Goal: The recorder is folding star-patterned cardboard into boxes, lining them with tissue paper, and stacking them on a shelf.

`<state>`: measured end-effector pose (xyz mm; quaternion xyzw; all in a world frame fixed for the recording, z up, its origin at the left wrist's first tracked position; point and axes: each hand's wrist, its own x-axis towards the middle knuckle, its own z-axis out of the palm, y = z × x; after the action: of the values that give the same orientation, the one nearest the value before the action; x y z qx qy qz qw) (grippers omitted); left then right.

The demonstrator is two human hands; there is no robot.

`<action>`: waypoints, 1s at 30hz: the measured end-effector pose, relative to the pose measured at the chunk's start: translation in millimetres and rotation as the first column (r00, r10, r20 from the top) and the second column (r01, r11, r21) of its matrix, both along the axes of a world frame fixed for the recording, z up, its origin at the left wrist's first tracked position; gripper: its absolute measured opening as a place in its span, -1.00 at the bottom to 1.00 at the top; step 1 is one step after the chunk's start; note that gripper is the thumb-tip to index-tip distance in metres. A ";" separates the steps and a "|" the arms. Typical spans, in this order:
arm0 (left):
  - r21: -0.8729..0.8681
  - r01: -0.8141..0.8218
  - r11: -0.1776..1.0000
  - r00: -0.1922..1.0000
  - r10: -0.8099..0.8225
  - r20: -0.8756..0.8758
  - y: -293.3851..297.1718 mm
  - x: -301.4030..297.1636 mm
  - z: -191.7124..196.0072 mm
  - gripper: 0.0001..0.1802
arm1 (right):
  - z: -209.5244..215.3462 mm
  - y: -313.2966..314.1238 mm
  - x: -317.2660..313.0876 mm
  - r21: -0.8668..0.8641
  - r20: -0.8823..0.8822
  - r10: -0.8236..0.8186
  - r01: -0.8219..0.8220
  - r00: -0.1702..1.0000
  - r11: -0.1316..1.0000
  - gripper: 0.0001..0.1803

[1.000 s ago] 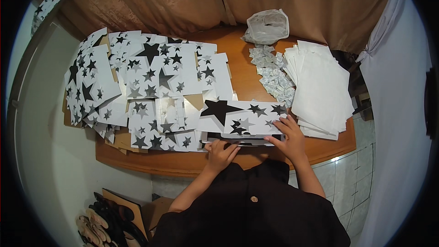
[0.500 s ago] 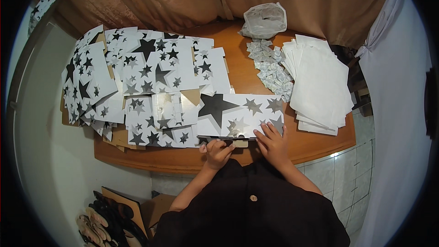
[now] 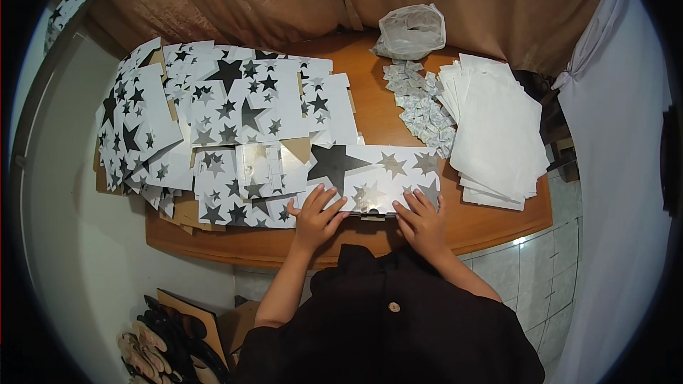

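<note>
Right by the desk's [image 3: 213,245] near edge, around the middle, the star-print box [image 3: 395,181] now has its front tab [image 3: 372,218] mostly out of sight, so I'd call it about closed. Left hand [image 3: 316,222] just hopped from the front side up on top, matching the right hand [image 3: 422,222]: both palms-down, fingers spread, pinching nothing, forearms angled inward. Sachets [image 3: 427,115] sit farther back.

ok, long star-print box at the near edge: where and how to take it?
Likely by its right short end, coming from the right. The star-print box is long and narrow; brown tabletop shows beside that end, while star-print cardboard lies close to the left one. The right grip rests nearest.
</note>
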<state>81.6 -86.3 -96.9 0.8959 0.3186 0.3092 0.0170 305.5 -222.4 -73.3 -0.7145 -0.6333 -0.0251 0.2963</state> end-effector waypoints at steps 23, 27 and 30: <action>-0.045 0.173 0.984 0.984 -0.175 -0.023 6.4 -11.5 -8.9 -0.63 | -25.3 -7.4 15.6 0.124 0.011 0.125 -0.125 0.992 0.984 -0.67; -0.080 0.199 0.977 0.980 -0.199 -0.003 6.3 -9.0 -1.0 -0.60 | -27.4 -4.3 18.3 0.131 0.042 0.124 -0.129 0.991 0.983 -0.69; -0.009 0.158 0.987 0.985 -0.159 -0.066 4.5 -5.3 -4.6 -0.59 | -31.4 -0.9 22.3 0.141 0.064 0.129 -0.137 0.990 0.980 -0.70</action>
<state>76.3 -81.7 -101.5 0.9281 0.2472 0.2764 0.0325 327.8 -223.3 -104.7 -0.6461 -0.6841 -0.0705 0.3311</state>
